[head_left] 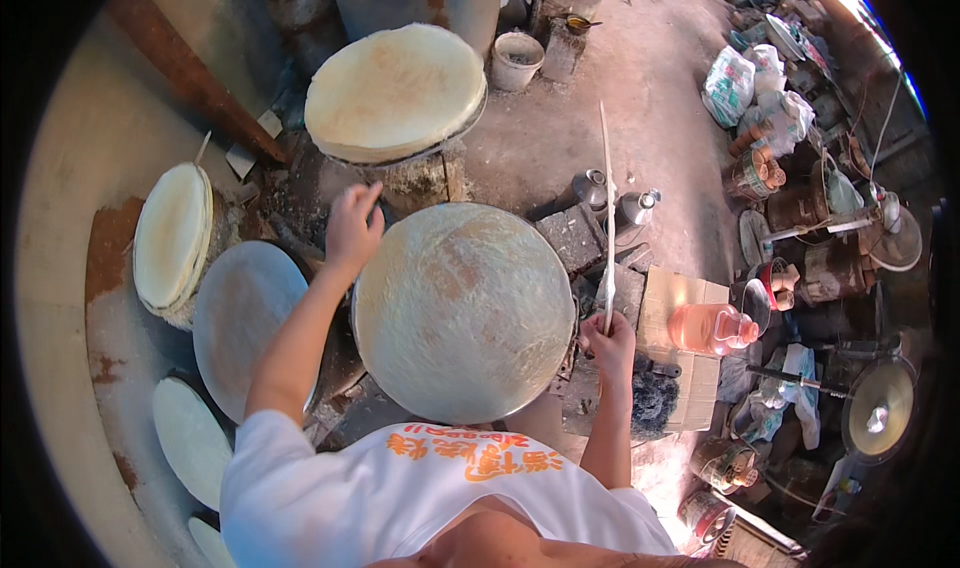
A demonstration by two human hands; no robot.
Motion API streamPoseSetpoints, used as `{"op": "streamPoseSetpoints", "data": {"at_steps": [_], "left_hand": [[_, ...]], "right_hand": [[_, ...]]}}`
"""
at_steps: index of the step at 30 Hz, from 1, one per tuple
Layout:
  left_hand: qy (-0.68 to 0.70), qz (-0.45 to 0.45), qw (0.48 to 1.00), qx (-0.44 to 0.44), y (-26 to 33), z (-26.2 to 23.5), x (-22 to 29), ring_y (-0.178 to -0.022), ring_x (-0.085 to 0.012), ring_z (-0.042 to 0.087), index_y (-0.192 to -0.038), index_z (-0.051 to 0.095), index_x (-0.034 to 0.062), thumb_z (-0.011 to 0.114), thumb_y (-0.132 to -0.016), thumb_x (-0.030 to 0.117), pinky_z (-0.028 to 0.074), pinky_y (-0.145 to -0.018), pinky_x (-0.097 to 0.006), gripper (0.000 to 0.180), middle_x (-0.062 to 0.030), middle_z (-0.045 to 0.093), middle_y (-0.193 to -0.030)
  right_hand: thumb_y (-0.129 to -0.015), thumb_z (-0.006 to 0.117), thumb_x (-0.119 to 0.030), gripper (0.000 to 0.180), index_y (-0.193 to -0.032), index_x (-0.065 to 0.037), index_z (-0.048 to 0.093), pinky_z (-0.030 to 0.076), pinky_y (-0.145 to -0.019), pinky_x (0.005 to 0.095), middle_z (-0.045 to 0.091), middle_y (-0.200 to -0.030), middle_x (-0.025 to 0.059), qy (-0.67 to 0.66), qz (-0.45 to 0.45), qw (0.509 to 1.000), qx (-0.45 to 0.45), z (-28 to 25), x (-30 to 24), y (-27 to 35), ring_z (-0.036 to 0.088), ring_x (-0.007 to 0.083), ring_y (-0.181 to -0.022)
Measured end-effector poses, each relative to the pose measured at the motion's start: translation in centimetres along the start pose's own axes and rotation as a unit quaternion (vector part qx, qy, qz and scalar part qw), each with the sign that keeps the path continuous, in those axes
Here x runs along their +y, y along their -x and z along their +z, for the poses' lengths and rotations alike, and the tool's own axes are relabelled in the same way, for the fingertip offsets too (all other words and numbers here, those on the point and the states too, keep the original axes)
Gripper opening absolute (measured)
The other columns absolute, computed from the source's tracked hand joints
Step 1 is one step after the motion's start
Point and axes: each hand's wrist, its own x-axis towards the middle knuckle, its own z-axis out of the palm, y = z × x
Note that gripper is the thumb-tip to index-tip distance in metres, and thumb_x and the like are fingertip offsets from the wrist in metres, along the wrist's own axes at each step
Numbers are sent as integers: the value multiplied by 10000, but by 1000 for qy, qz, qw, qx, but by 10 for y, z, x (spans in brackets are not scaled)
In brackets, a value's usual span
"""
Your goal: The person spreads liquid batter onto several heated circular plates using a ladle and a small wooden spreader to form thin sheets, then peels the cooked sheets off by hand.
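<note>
A large round griddle (465, 313) is in front of me, its domed top covered by a thin, pale, streaky layer with a browner patch. My left hand (354, 230) is over its far left edge, fingers curled round a short dark thing I cannot make out. Just beyond that hand rests a tall round stack of thin pale pancakes (395, 93) on a dark-rimmed base. To the right of the griddle, my right hand (608, 340) pinches the near end of a long thin pale wooden stick (606, 198). The stick points away from me, apart from the griddle.
A second pancake stack (172, 236) and several round boards (250, 323) stand along the left wall. On the right are bricks (572, 236), metal flasks (636, 208), cardboard (697, 393) and a bottle of orange-pink liquid (712, 328). A white bucket (517, 61) stands beyond.
</note>
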Motion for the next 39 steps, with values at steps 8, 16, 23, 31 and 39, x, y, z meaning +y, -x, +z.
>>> {"op": "streamPoseSetpoints", "data": {"at_steps": [8, 16, 23, 31, 39], "left_hand": [[21, -246, 942, -230, 38, 29, 11, -1145, -344, 510, -1359, 413, 65, 522, -892, 185, 427, -949, -422, 494, -195, 512, -1269], [14, -212, 969, -129, 35, 50, -3, -915, -319, 595, -1046, 614, 63, 583, -856, 204, 483, -766, -421, 239, -141, 617, -1007], [113, -174, 978, -36, 35, 32, 16, -823, -325, 576, -861, 578, 22, 582, -862, 133, 460, -733, -412, 111, -151, 594, -853], [102, -127, 984, 67, 52, -30, 70, -820, -319, 554, -886, 550, 14, 550, -892, 104, 449, -723, -393, 90, -145, 565, -871], [123, -73, 978, 153, 78, -101, 142, -803, -279, 538, -899, 515, -1, 562, -867, -3, 466, -714, -345, 56, -134, 541, -893]], "right_hand": [[-722, 703, -154, 175, -756, -17, 601, 449, -579, 333, 585, -615, 93, 244, -89, 966, -10, 25, -39, -47, 560, 178, -577], [-724, 714, -159, 189, -747, -10, 600, 446, -573, 307, 591, -627, 64, 204, -73, 976, 6, -5, -8, -33, 546, 129, -588], [-720, 723, -126, 156, -740, -31, 601, 437, -586, 274, 575, -626, 24, 151, -66, 986, 7, -4, -19, -11, 515, 94, -595], [-724, 710, -107, 134, -758, -35, 602, 451, -592, 288, 583, -633, 31, 152, -63, 986, 15, 5, -33, -22, 537, 119, -598], [-746, 718, -57, 187, -891, -31, 603, 431, -509, 219, 566, -695, -18, 11, -74, 985, -153, 30, -93, -63, 515, 63, -560]]}}
